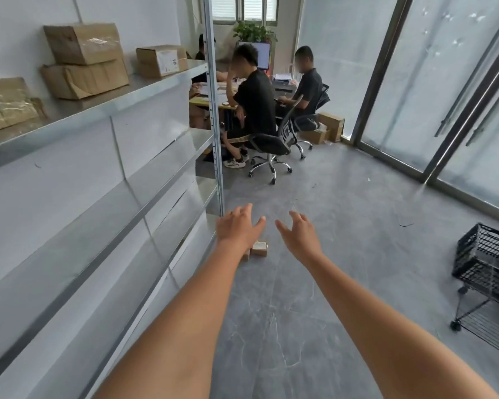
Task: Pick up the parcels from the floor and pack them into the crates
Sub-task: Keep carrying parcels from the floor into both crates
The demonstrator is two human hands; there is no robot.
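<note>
Cardboard parcel [259, 248] on the floor [314, 298] looks small, light and stiff, so left hand [236, 227] and right hand [298, 233], both spread and empty, could clasp its sides.

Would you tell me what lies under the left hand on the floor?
Below the open left hand a small brown parcel lies on the grey floor. The wrist covers something brown beside it; what it is cannot be told.

Count: two small brown cardboard parcels [259, 248] on floor, 12 o'clock; four brown cardboard boxes [82, 43] on shelf, 10 o'clock; two black plastic mesh crates [486, 254], 3 o'clock.
</note>
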